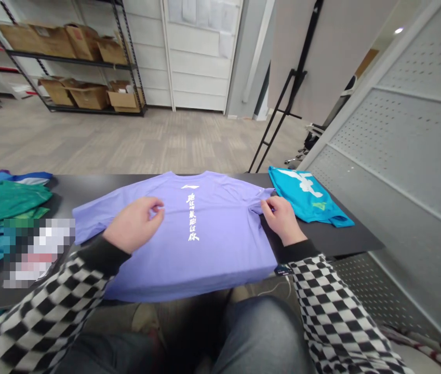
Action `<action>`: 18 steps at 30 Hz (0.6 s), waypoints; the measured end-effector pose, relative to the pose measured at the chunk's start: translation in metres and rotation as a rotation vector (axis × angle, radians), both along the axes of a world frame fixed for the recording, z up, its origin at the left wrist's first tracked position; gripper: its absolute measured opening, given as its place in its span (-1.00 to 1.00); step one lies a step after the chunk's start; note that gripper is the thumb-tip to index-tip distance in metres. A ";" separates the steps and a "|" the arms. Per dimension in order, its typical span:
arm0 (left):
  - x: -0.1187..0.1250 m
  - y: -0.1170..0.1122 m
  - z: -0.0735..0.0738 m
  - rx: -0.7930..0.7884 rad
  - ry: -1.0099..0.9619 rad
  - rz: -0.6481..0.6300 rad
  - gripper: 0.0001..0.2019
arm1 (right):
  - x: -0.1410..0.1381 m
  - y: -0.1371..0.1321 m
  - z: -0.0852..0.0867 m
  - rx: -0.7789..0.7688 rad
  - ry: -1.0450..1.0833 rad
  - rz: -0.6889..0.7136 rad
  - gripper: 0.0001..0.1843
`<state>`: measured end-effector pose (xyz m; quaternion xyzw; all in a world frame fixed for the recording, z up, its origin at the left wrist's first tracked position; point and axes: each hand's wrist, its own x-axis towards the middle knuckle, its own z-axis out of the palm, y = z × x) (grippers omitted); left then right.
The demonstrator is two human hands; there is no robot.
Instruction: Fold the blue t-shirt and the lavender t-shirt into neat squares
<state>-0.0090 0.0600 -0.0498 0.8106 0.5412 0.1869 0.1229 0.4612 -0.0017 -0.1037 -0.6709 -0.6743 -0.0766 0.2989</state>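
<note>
A purple T-shirt (228, 234) lies spread on the dark table, its collar toward the far edge and its hem hanging over the near edge. White lettering runs down its middle below a small white logo. Above the shirt's left part is my left hand (136, 223), loosely curled, with a small gap between thumb and forefinger and nothing visible in it. My right hand (282, 218) pinches the shirt's right sleeve near the cuff. Beyond that hand lies a folded bright blue shirt (302, 195) with a white print.
Green and blue garments (5, 202) are heaped at the table's left, beside a blurred-out white item (41, 254). A perforated grey partition (407, 171) borders the right side. Behind the table (72, 187) stand a black stand (282, 114) and a shelf with cardboard boxes (88, 96).
</note>
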 end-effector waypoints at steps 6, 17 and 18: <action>-0.089 -0.091 -0.030 -0.225 0.020 0.349 -0.62 | -0.030 -0.011 -0.001 -0.131 0.001 0.146 -0.46; -0.098 -0.093 -0.029 -0.064 0.233 0.372 -0.67 | -0.042 -0.064 -0.026 -0.206 -0.159 -0.081 -0.53; -0.098 -0.093 -0.031 -0.076 0.232 0.367 -0.68 | -0.046 -0.071 -0.028 -0.190 -0.140 -0.088 -0.51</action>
